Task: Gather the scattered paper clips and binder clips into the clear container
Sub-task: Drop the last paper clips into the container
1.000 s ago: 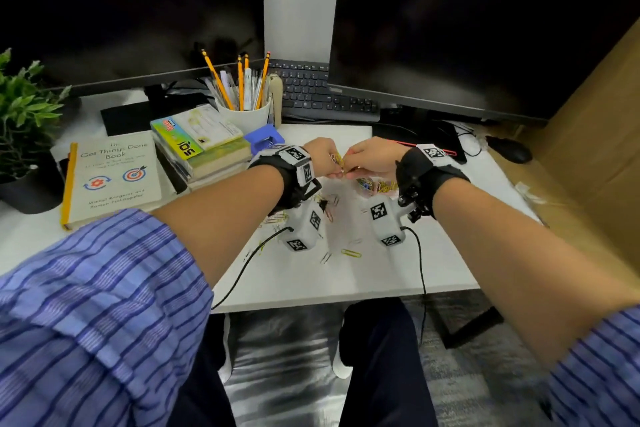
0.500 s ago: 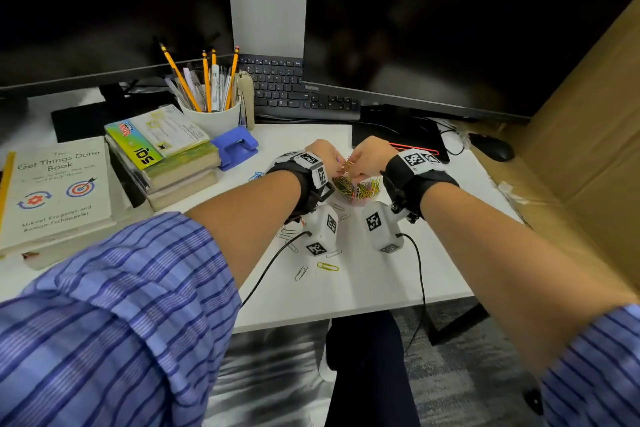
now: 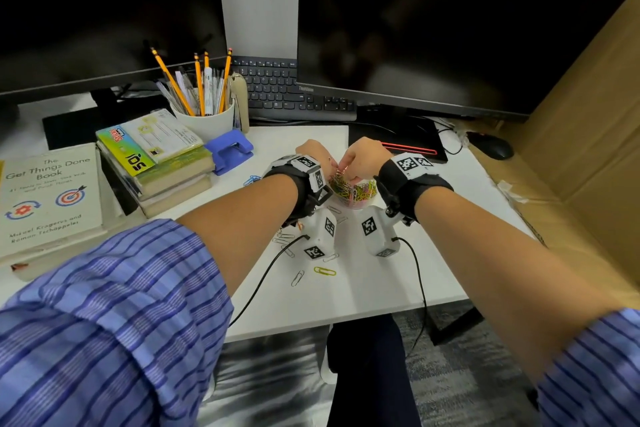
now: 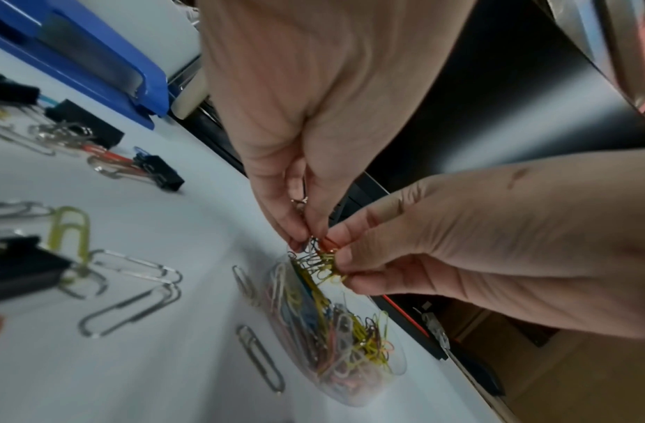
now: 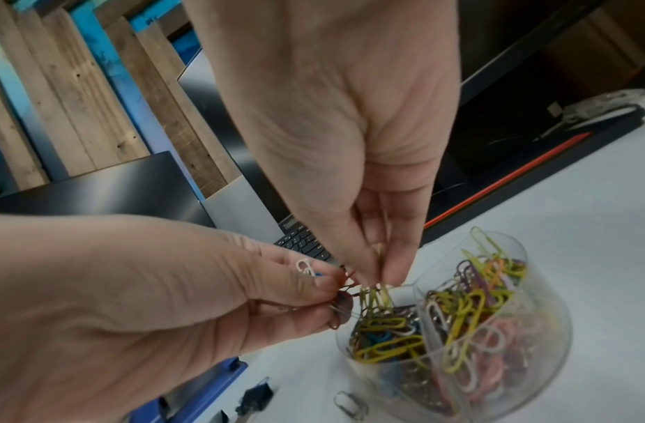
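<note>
A clear round container (image 3: 360, 199), well filled with coloured paper clips, stands on the white desk (image 3: 398, 281). Right over its mouth my left hand (image 3: 333, 167) and right hand (image 3: 347, 173) both pinch one tangled bunch of paper clips (image 4: 319, 260). The left wrist view has the left hand (image 4: 308, 237) coming from above and the bunch hanging into the container (image 4: 353, 360). Seen from the right wrist, the right hand (image 5: 384, 279) holds yellow clips of the bunch (image 5: 375, 300). Loose clips lie nearer me: a yellow one (image 3: 325, 271), a silver one (image 3: 298, 277). Black binder clips (image 4: 161, 171) lie to the left.
A blue hole punch (image 3: 230, 149), stacked books (image 3: 166, 166) and a pencil cup (image 3: 207, 121) stand at the left. Behind are a keyboard (image 3: 287, 94) and two dark monitors. A mouse (image 3: 495, 146) and a cardboard wall (image 3: 588, 149) are on the right.
Both hands, joined on the clip bunch, have shifted over the container's mouth. The head view has swung a little left and down; the loose clips on the desk have not moved.
</note>
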